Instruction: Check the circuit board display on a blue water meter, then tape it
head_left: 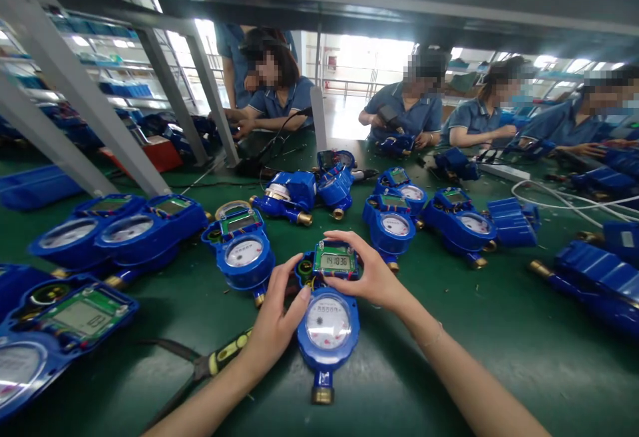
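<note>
A blue water meter [328,324] lies in front of me on the green table, its brass end toward me. Its open housing shows a green circuit board with a lit display [335,261] full of digits. My right hand [367,271] grips that display board, fingers along its far edge and thumb at the near edge. At the housing's left side, my left hand [279,310] closes on the meter, thumb near the dial. Some of its fingertips are hidden behind the housing. Beside my left forearm lie pliers [214,360] with yellow-and-black handles.
Several more blue meters surround me, including one with an open display [74,317] at left and one [244,251] just beyond my left hand. White cables [564,201] run at right. Grey metal posts [74,84] rise at left. Several co-workers [407,108] sit across the table.
</note>
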Demonstrator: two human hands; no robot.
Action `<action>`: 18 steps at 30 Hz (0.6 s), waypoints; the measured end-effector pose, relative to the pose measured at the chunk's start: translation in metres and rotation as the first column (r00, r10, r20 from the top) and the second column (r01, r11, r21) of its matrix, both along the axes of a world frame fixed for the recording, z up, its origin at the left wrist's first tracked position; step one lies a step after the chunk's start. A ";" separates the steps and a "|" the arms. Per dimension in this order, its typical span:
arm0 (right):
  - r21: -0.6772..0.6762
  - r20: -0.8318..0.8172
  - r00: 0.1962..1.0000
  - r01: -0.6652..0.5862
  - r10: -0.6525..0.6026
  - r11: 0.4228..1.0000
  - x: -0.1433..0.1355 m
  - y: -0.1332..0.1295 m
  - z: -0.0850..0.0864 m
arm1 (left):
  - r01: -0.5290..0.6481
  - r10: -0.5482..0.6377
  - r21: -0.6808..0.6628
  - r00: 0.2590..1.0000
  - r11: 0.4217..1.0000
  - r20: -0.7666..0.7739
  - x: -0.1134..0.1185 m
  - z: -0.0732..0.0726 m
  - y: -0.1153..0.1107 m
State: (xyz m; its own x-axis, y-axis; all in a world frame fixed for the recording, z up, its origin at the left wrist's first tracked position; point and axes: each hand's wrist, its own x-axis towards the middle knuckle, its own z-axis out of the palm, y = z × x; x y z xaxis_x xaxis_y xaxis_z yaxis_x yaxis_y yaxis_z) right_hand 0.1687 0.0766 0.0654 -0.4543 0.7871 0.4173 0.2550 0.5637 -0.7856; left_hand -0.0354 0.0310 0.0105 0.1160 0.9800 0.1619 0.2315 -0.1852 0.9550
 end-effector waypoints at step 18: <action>0.024 0.006 1.000 0.023 -0.024 0.999 -0.001 0.002 -0.003 | -0.018 0.019 0.014 0.999 1.000 -0.042 -0.001 -0.002 -0.003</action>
State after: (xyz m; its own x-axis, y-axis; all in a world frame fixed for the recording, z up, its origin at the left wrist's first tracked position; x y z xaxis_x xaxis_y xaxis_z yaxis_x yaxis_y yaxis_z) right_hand 0.1678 0.0783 0.0626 -0.4385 0.7874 0.4334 0.2732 0.5761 -0.7704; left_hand -0.0359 0.0279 0.0084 0.1049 0.9798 0.1705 0.2748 -0.1933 0.9419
